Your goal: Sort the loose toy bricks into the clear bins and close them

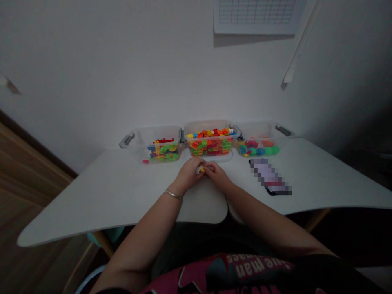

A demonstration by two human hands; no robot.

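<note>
My left hand (190, 171) and my right hand (216, 172) meet above the white table, just in front of the middle bin. Between their fingertips shows a small yellow toy block (202, 168). Both hands have their fingers closed on it, and most of the piece is hidden. Nearest to them stands the middle clear bin (211, 139), heaped with mixed plastic building blocks (211, 148). The left clear bin (141, 153) holds fewer pieces, some of them green and wheel-like. In the right clear bin (260, 131) lie several round green and blue pieces (266, 150).
A phone (269, 176) lies on the white table (318, 175) right of my hands. The bins stand along the wall (147, 65), where a printed sheet (257, 16) hangs. The table's front edge curves near my body.
</note>
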